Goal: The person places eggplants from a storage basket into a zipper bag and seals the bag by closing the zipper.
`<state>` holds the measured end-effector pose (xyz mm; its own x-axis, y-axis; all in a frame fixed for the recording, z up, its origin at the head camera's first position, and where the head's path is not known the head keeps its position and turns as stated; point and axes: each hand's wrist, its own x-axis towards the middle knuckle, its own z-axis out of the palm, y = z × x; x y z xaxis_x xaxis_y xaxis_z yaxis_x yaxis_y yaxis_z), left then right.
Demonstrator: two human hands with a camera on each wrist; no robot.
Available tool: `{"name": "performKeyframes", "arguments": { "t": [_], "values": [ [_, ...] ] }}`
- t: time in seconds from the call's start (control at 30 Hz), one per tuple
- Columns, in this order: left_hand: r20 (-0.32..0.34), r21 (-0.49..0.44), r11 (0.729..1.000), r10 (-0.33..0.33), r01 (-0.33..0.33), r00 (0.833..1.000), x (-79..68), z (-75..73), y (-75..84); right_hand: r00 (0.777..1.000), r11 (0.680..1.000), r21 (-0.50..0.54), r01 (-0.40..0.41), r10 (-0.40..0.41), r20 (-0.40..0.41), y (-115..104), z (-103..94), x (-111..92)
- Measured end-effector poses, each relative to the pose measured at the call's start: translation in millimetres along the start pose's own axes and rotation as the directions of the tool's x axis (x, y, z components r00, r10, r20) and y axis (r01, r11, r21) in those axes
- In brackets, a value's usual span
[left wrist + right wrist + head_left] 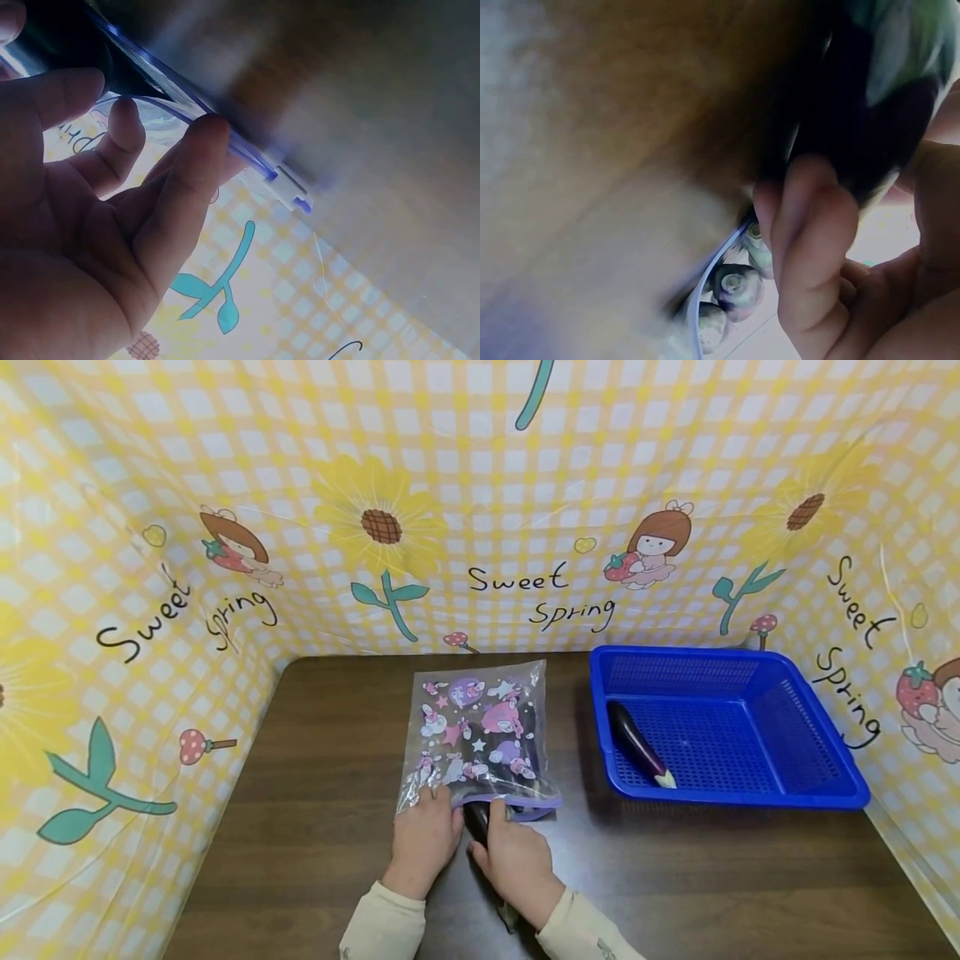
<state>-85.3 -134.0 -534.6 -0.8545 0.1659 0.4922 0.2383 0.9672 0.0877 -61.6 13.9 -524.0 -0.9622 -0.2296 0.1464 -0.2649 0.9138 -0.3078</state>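
A clear zip bag [480, 727] printed with pink and purple cartoon figures lies flat on the table, its purple-edged mouth toward me. At the left of that mouth my left hand [427, 839] holds the bag's edge; the left wrist view shows fingers at the purple zip strip [244, 146] and a white slider [285, 186]. My right hand [517, 860] grips a dark eggplant [477, 820], its far end at the bag's opening and its stem end toward me. Stem ends of several eggplants [737, 289] show within the bag's mouth in the right wrist view.
A blue plastic basket [735, 798] stands on the right of the brown wooden table [322, 860]. Along its left side lies one eggplant [637, 747]. Yellow checked cloth [510, 502] with flowers and lettering walls the table at the back and sides.
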Motion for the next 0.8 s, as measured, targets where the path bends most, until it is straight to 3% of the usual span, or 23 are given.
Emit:
{"name": "performKeyframes", "arguments": {
  "t": [0.3, 0.57, 0.8],
  "values": [
    [0.033, 0.017, 1.000, -0.006, 0.005, 0.999, -0.9, -1.2, 0.4, 0.999, 1.000, 0.028, 0.007, -0.008, 0.032, 9, -8.8, -8],
    [0.005, 0.022, 1.000, 0.012, -0.012, 1.000, 0.0, -3.6, 1.8, 0.997, 1.000, -0.002, -0.009, 0.009, 0.070, 12, -25.4, -32],
    [0.006, 0.024, 1.000, 0.017, -0.017, 1.000, -0.7, -3.5, 2.1, 0.971, 0.999, 0.044, -0.026, 0.014, 0.240, 13, -35.5, -55]
  ]
}}
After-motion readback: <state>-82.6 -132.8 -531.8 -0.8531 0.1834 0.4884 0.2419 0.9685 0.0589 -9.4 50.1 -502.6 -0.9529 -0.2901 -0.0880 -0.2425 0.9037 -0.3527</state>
